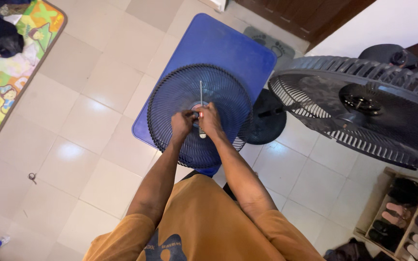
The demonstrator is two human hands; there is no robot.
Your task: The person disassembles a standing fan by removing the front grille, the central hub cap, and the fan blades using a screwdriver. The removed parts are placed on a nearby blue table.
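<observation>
Two bare hands meet at the hub of a round black wire fan grille (197, 92), which lies flat on a blue rectangular plastic tabletop (223, 43). The left hand (182, 123) is curled, its fingertips pinching at the small reddish centre cap of the grille, though what exactly they grip is too small to tell. The right hand (211, 120) is closed around the handle of a thin metal screwdriver (201, 94), whose shaft lies along the grille and points away from the person. The two hands are touching or nearly so over the hub. Just to the right of the tabletop stands a black standing fan with its rear grille and motor exposed (364, 104), its round black base (267, 116) resting on the pale tiled floor (93, 145). A colourful cartoon play mat (6, 77) lies at far left, and a wooden shoe rack (405, 212) sits at lower right.
</observation>
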